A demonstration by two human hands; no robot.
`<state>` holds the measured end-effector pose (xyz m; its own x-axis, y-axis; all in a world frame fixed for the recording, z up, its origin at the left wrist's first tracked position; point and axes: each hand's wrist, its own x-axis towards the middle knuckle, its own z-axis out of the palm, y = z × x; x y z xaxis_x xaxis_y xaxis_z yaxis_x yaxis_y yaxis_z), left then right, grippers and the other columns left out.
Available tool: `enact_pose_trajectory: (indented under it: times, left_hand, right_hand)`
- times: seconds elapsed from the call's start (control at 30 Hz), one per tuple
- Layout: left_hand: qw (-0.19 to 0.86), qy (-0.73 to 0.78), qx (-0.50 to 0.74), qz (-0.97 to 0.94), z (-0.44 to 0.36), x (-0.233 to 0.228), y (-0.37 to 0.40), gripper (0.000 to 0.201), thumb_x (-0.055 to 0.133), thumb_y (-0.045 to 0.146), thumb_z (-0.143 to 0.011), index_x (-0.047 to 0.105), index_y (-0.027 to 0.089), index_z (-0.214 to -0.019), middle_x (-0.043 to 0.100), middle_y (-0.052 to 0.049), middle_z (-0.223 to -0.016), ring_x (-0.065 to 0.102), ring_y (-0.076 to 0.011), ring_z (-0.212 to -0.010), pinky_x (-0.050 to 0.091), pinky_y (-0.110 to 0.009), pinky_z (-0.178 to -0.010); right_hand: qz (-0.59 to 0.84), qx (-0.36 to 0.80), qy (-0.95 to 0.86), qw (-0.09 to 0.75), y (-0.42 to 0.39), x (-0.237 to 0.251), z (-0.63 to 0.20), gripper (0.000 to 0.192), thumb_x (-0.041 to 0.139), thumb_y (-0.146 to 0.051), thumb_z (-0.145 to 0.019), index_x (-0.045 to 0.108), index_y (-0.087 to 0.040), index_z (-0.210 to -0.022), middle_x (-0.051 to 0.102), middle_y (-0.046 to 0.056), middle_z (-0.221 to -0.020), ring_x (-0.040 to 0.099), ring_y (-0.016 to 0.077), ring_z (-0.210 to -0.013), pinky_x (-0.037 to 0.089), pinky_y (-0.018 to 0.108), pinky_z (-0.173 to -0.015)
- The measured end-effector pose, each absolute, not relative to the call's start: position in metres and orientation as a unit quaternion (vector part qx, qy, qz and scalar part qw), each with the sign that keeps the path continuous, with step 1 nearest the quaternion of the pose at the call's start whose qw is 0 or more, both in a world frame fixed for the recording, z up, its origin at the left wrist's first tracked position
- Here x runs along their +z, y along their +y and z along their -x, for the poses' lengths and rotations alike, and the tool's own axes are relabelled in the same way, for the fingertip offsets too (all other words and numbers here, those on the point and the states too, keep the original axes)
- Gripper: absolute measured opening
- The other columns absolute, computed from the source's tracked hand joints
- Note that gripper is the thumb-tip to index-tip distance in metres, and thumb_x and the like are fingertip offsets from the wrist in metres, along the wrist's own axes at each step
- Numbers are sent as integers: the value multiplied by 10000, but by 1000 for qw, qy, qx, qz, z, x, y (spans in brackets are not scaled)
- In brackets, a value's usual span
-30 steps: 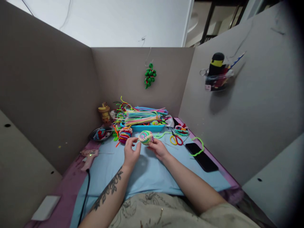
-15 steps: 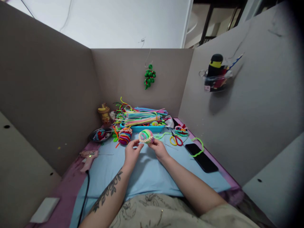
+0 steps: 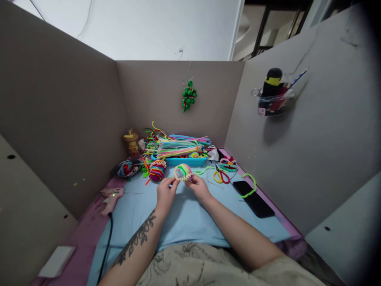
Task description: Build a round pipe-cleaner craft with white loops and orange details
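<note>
Over the middle of the blue cloth [image 3: 184,224], the striped round piece [image 3: 183,171] is held up between both hands, its pale braided edge turned toward the near side. Left hand [image 3: 166,194] has thumb and fingers narrowed on the lower left of that edge; right hand [image 3: 200,189] grips the lower right, though its farther fingers are hidden. Holding it from opposite sides probably steadies it and leaves the striped face open to view. Just left and slightly beyond lies a rainbow-striped piece [image 3: 157,171] with a similar pale edge. At the far side, bundled fuzzy stems [image 3: 178,148] lie on a blue tray [image 3: 188,161], perhaps to free the cloth's near part. Scissors [image 3: 221,175] rest to the right, seemingly within easy reach. A pink glue gun [image 3: 111,203] (its small green light is lit) sits left, its cord [image 3: 106,247] running nearward, likely out of the way.
</note>
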<state>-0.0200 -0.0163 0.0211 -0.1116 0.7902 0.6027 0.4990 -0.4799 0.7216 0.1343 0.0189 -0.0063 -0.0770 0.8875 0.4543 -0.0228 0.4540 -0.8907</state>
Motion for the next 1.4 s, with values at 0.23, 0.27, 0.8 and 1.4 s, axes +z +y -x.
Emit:
enact_pose_trajectory:
  times: [0.23,0.27,0.8,1.4]
  left_hand:
    - [149,487,586,-630,21,21,-15,241,601,376,-733,677,185,-860,646,-67,-796,584,-173,-704,469,-286,-624]
    - [163,495,594,-613,21,21,-14,280,619,382,-714,659,180,-904,642,-70,-815,581,-172,-700,471,-295,-630]
    - [554,356,652,-376,18,22,-6,553,703,309,-628,429,180,-1091,621,-89,-981,627,-163,-798,489,-275,-667]
    - [471,399,622,-482,5,25,-16,565,627,250,-677,354,187,-1167,597,-64,-956,614,-138,-759,496,-261,-650]
  right_hand:
    - [362,483,-528,598,17,-1,-129,211,677,-324,-639,667,-180,-792,645,17,-791,559,180,-768,428,307,-735]
    - [363,514,-491,603,18,-1,-129,239,692,-342,-621,655,-176,-790,647,19,-766,565,179,-746,435,309,-719]
    - [392,594,-482,511,9,-2,-125,301,649,-436,-670,536,-186,-795,577,-6,-650,531,123,-543,407,250,-527]
    - [405,196,-677,582,-3,17,-131,112,560,-293,-787,621,-211,-741,565,31,-753,502,167,-754,408,279,-662]
